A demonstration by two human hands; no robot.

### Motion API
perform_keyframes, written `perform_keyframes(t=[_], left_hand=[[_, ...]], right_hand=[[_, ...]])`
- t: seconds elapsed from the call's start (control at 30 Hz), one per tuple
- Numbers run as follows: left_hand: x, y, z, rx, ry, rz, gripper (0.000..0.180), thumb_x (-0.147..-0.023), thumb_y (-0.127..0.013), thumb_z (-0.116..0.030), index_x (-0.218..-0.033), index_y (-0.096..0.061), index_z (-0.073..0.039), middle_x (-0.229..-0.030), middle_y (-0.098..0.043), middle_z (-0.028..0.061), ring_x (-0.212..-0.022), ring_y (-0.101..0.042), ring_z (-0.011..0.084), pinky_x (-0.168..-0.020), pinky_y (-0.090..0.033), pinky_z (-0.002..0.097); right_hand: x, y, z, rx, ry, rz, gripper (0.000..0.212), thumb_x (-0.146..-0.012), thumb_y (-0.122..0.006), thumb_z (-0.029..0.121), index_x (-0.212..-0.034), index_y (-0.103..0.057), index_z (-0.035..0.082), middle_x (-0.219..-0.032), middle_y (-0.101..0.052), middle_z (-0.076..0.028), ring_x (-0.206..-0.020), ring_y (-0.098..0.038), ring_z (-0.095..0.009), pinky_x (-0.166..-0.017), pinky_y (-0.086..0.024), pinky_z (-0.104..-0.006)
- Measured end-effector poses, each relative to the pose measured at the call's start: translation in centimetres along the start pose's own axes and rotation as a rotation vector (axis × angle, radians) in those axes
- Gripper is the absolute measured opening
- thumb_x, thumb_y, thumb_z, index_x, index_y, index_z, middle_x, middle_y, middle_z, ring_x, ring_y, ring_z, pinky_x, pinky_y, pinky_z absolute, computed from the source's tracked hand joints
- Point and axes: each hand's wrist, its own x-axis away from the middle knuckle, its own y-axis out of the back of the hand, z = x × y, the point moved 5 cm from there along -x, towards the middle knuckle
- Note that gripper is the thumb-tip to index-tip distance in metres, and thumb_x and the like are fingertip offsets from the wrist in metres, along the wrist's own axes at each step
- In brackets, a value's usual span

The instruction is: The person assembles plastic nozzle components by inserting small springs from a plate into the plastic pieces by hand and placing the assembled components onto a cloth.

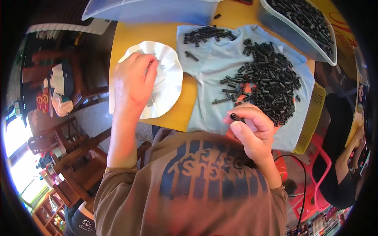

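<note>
My left hand [135, 80] is over a white plate [174, 78] with a wavy rim, its fingers bent together and pointing down. Whatever is between those fingertips is hidden. Small thin shiny pieces [151, 101], too fine to name, lie in the plate. In front of my chest, my right hand [256, 131] pinches a short black tube-shaped piece [235, 117] between thumb and fingers, its round end showing. Beyond that hand, a large pile of similar black pieces [273, 78] covers part of a light blue cloth [212, 74]. A smaller group of black pieces [208, 35] lies at the cloth's far edge.
A clear bin [333, 51] of black pieces stands at the far right, and a blue translucent bin [153, 13] at the far left of the yellow table [185, 102]. A yellow basket [313, 118] and pink stool [325, 157] are at right, near another person [338, 177]. Wooden chairs [75, 157] stand left.
</note>
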Motion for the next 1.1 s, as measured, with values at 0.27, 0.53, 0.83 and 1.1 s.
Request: perform_keyframes(t=[0.27,0.53,0.83,1.1], left_hand=[[3.3,-0.6,3.9,-0.132,0.083,0.090,0.025,-0.078,-0.063,-0.012,-0.103,-0.062,-0.007,-0.090,-0.061,0.0119,-0.077,-0.057,0.0341,-0.070,-0.045,0.0416],[3.9,-0.6,4.6,0.074,0.143,0.075,0.018,-0.078,-0.062,-0.010,-0.095,-0.060,-0.005,-0.086,-0.059,0.0128,-0.075,-0.057,0.0342,-0.068,-0.045,0.0418],[3.4,0.0,4.2,0.079,0.083,0.081,0.018,-0.080,-0.059,-0.005,-0.097,-0.059,0.000,-0.089,-0.058,0.0144,-0.081,-0.058,0.0311,-0.070,-0.046,0.0349],[3.8,-1.3,3.6,0.161,-0.028,0.149,0.021,-0.081,-0.060,-0.007,-0.101,-0.061,-0.002,-0.100,-0.056,0.0154,-0.091,-0.055,0.0326,-0.079,-0.045,0.0367]], right_hand=[[-0.8,-2.5,-0.4,0.004,-0.112,0.092,0.019,-0.079,-0.065,-0.001,-0.097,-0.063,-0.003,-0.087,-0.064,-0.009,-0.080,-0.057,-0.016,-0.070,-0.044,-0.0261],[-0.8,-3.3,-0.7,0.079,-0.150,0.089,0.020,-0.079,-0.063,-0.002,-0.099,-0.063,-0.005,-0.088,-0.064,-0.009,-0.082,-0.058,-0.016,-0.075,-0.044,-0.0264],[-0.4,-3.9,-1.4,0.050,-0.245,0.054,0.019,-0.080,-0.063,0.000,-0.099,-0.063,-0.004,-0.090,-0.064,-0.009,-0.083,-0.058,-0.015,-0.077,-0.044,-0.0267],[-0.3,-3.8,-1.4,0.061,-0.252,0.043,0.019,-0.081,-0.063,0.000,-0.099,-0.062,-0.004,-0.089,-0.065,-0.009,-0.084,-0.058,-0.015,-0.078,-0.044,-0.0264]])
